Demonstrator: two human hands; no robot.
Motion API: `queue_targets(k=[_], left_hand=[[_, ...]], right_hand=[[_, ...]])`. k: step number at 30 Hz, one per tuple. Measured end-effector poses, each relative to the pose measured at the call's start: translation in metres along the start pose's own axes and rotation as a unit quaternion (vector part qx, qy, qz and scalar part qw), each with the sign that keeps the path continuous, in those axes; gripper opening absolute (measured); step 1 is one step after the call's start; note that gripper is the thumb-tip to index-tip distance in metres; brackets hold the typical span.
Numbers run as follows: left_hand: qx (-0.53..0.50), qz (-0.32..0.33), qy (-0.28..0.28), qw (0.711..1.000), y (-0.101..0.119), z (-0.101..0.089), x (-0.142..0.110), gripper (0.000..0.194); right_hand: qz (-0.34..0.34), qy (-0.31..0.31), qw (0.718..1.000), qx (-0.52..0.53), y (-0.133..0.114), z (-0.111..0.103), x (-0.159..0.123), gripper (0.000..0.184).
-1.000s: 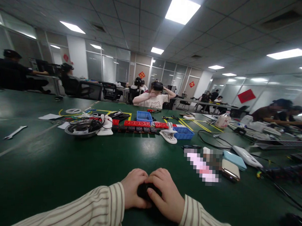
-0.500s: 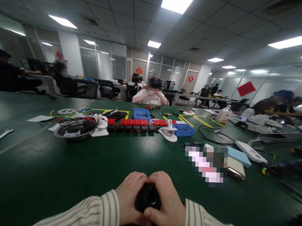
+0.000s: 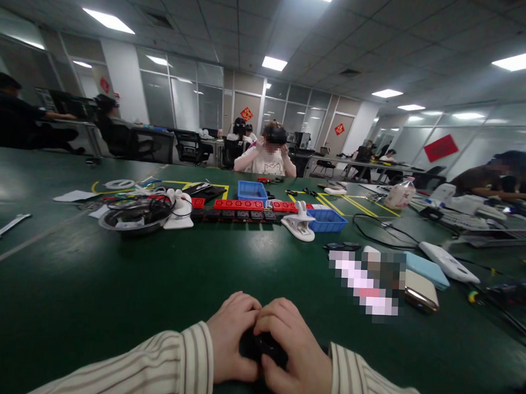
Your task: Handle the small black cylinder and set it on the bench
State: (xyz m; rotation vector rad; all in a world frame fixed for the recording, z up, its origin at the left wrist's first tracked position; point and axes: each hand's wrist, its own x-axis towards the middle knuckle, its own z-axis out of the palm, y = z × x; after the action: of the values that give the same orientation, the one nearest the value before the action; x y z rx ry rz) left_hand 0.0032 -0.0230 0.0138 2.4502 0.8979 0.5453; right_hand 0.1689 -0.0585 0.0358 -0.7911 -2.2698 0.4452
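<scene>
At the near edge of the green table, a glossy black rounded object [image 3: 273, 346] sits between my hands; its kind I cannot make out. My left hand [image 3: 231, 335] curves round its left side, thumb low and fingertips meeting those of the other hand. Over its top and right side bend the fingers of my right hand [image 3: 297, 349], with the thumb in front. Most of the object is hidden beneath the fingers. Both wrists are in striped cream sleeves.
Farther along the table [image 3: 163, 285] are a metal bowl [image 3: 117, 228] of cables, a red-and-black strip [image 3: 240, 210], white clip stands, blue trays [image 3: 327, 221], and, to the right, a power bank-like white block [image 3: 447, 262]. A wrench [image 3: 6, 227] lies left. Opposite sits a person [image 3: 267, 159].
My right hand has shifted over the black object, covering more of its top. The view has tilted and turned slightly. The person opposite has raised hands to a headset.
</scene>
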Motion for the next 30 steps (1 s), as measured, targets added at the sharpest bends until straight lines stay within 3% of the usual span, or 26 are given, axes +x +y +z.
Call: queue_targets(k=[6, 9, 12, 19, 24, 26, 30], left_hand=[[0.028, 0.001, 0.021, 0.999, 0.005, 0.002, 0.0, 0.027], [0.023, 0.008, 0.002, 1.0, 0.004, 0.001, 0.0, 0.036], [0.015, 0.016, -0.01, 1.0, 0.002, 0.0, 0.0, 0.049], [0.022, 0.016, 0.002, 1.0, 0.003, 0.003, -0.002, 0.062], [0.029, -0.015, 0.041, 0.999, 0.007, 0.003, -0.002, 0.078], [0.039, -0.023, 0.054, 0.998, 0.008, 0.004, -0.002, 0.079], [0.043, -0.012, 0.038, 0.998, 0.006, 0.006, -0.002, 0.049]], right_hand=[[-0.046, -0.004, 0.999, 0.022, 0.0, -0.004, 0.0, 0.025], [-0.048, -0.011, 0.998, 0.035, 0.001, -0.006, -0.001, 0.029], [-0.024, 0.002, 0.998, 0.051, 0.001, -0.006, -0.002, 0.033], [0.016, 0.043, 0.998, 0.031, 0.005, -0.002, -0.005, 0.053], [0.087, 0.087, 0.992, -0.004, 0.004, 0.003, -0.005, 0.062], [0.114, 0.083, 0.99, -0.024, 0.003, 0.004, -0.005, 0.058], [0.143, 0.034, 0.987, -0.061, 0.002, 0.004, -0.004, 0.032]])
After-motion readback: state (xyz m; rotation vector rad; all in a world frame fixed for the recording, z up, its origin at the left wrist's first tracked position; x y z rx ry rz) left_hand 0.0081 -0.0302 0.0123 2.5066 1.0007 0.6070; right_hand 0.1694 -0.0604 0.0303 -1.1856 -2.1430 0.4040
